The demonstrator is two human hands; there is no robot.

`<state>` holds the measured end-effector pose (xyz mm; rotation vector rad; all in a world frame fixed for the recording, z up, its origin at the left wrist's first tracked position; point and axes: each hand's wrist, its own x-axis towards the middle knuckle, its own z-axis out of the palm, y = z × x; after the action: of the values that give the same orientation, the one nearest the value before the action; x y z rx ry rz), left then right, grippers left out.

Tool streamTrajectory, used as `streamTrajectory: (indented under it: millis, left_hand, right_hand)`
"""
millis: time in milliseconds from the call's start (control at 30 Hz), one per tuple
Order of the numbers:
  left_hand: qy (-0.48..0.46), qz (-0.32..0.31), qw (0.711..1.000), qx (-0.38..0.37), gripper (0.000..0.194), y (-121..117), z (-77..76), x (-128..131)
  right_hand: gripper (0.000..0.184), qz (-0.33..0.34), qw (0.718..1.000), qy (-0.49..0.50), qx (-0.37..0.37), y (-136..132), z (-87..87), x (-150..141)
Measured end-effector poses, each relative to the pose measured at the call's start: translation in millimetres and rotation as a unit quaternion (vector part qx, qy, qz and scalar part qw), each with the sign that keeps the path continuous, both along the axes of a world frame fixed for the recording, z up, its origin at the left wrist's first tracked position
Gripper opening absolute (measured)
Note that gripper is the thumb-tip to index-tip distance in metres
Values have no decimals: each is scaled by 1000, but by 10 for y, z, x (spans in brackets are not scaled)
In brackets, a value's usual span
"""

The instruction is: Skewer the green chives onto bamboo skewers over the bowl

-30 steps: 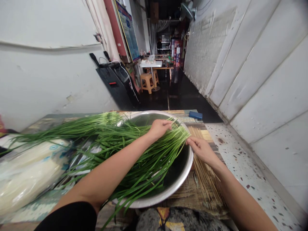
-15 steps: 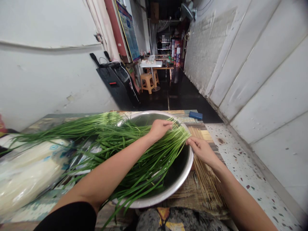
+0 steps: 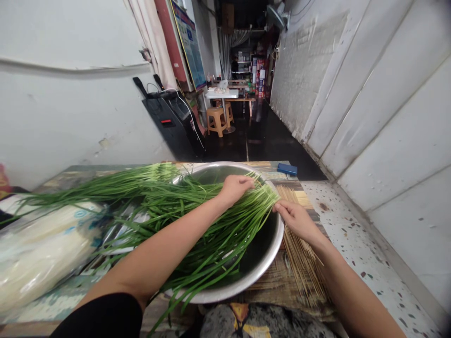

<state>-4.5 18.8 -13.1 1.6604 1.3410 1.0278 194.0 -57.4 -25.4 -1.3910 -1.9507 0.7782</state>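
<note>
Long green garlic chives [image 3: 211,230] lie across a wide steel basin [image 3: 262,267], their pale cut ends toward the right rim. My left hand [image 3: 235,188] reaches over the leaves, with thumb and fingers pinched on chive stalks near those ends. At the basin's right rim my right hand [image 3: 294,217] is closed, its fingertips pinching the edge of the pale stalks. Whether a skewer sits in either pinch cannot be made out. Beneath my right forearm, thin bamboo skewers [image 3: 299,263] are spread on the wooden table [image 3: 271,281].
Another bundle of chives [image 3: 116,183] lies left of the basin, beyond a clear plastic bag of pale contents [image 3: 45,253]. A small blue box [image 3: 287,169] sits at the table's far edge. Farther off stand a black machine [image 3: 172,124], a stool [image 3: 216,121] and a white table [image 3: 222,94].
Both hands stay at the pale chive ends in almost the same pose. The view has shifted very slightly.
</note>
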Motion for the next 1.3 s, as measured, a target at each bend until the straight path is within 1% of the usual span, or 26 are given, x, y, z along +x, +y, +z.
streamTrajectory:
  millis: [200,533,667,867,1100,1300]
  left_hand:
    - [-3,18,1000,13,23,36,-56,9]
    - [-14,25,1000,4,22,32,-59,10]
    - [-1,24,1000,13,20,38,-73,4]
    - [-8,30,999,12,25,26,-55,5]
    - [-2,28,999,26,23,49,-91,-14]
    - [8,20,999,27,22,22,-39,-9]
  right_hand:
    - [28,-1,1000,0,5,-1,-1,0]
    - [28,-1,1000,3,0,-10,5,3]
    - [27,1,1000,6,1,-6,-9,8]
    - [27,-3,1000,3,-4,-6,-3,1]
    - [27,-2,1000,4,-1,-12,3,-3]
    - [27,-4,1000,-7,0,-11,-14,1]
